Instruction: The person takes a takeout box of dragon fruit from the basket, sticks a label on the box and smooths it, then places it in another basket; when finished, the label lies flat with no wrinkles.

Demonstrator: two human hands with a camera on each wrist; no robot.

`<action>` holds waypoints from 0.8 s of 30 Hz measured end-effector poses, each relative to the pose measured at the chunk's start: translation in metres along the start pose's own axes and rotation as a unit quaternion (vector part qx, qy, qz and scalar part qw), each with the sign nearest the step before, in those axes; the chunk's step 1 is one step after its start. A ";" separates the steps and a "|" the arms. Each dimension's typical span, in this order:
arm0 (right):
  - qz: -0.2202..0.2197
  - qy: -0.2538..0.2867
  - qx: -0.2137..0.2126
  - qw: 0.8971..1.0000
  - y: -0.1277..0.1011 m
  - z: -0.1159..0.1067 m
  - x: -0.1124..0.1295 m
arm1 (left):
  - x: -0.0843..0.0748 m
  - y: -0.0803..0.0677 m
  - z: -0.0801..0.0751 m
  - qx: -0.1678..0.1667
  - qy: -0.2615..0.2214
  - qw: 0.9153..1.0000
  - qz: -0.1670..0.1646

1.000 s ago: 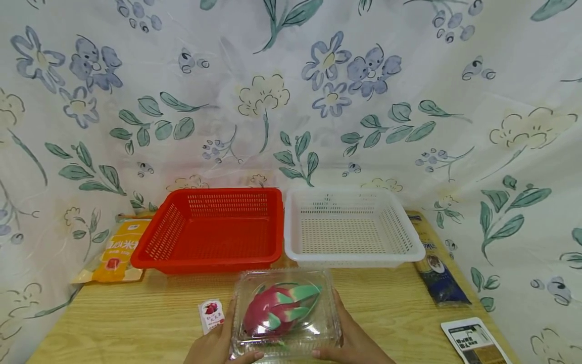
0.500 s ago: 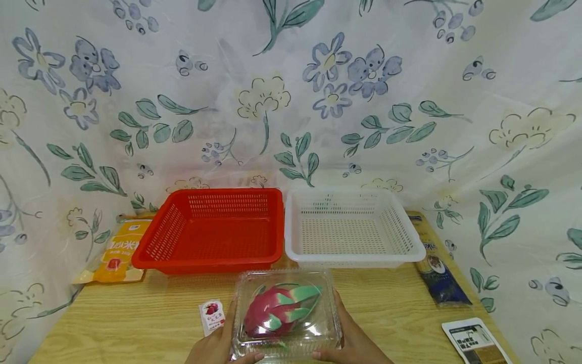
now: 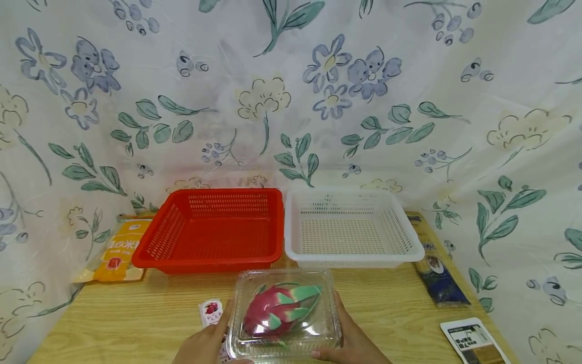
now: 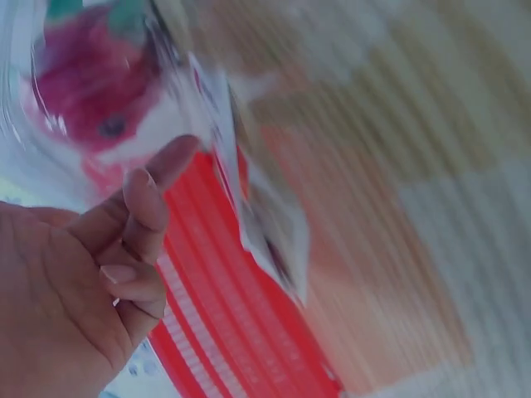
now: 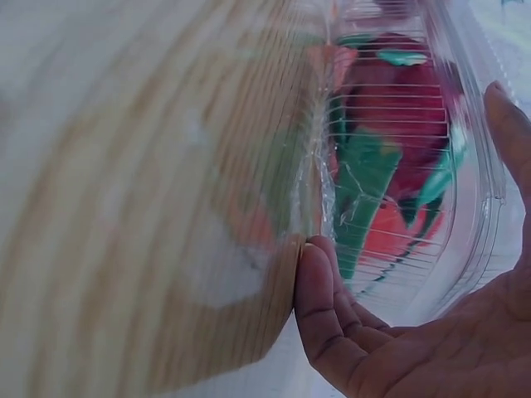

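A clear plastic clamshell box (image 3: 324, 323) with a pink and green dragon fruit (image 3: 275, 311) inside sits at the near edge of the wooden table (image 3: 136, 318). My left hand (image 3: 202, 345) holds its left side and my right hand (image 3: 356, 337) holds its right side, thumbs along the front rim. In the left wrist view the left hand (image 4: 124, 240) has loosely bent fingers and the index tip touches the box (image 4: 75, 91). In the right wrist view the right hand (image 5: 398, 348) cups the box (image 5: 398, 166), thumb on its edge.
A red basket (image 3: 150, 242) and a white basket (image 3: 409, 242) stand side by side behind the box. A small strawberry card (image 3: 211, 309) lies by my left hand. A yellow bag (image 3: 118, 250) lies far left, a dark packet (image 3: 437, 270) and a white packet (image 3: 473, 341) to the right.
The box has shifted slightly left and toward me, and my left hand has slid left with it, covering part of the strawberry card. The right hand has barely moved.
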State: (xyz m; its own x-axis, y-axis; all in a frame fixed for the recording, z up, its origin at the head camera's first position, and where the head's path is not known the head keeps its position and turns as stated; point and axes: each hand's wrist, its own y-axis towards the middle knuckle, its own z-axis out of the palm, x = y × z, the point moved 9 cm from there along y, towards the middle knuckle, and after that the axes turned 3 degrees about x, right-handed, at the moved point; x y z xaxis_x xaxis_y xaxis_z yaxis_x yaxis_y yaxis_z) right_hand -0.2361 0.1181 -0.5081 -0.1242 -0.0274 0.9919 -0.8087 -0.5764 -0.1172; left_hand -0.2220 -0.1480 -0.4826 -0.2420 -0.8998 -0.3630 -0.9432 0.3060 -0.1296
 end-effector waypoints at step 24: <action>0.001 -0.019 0.000 1.000 -0.002 -0.001 0.001 | 0.080 -0.006 -0.020 -0.034 0.063 0.993 -0.091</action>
State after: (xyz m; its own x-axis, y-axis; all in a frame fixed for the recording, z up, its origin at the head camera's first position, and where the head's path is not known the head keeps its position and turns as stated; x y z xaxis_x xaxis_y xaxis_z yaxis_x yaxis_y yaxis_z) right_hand -0.2347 0.1202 -0.5070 -0.1044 -0.0593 0.9928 -0.8080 -0.5770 -0.1194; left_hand -0.2404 -0.2279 -0.4920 -0.0894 -0.9712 -0.2207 -0.9861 0.1175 -0.1175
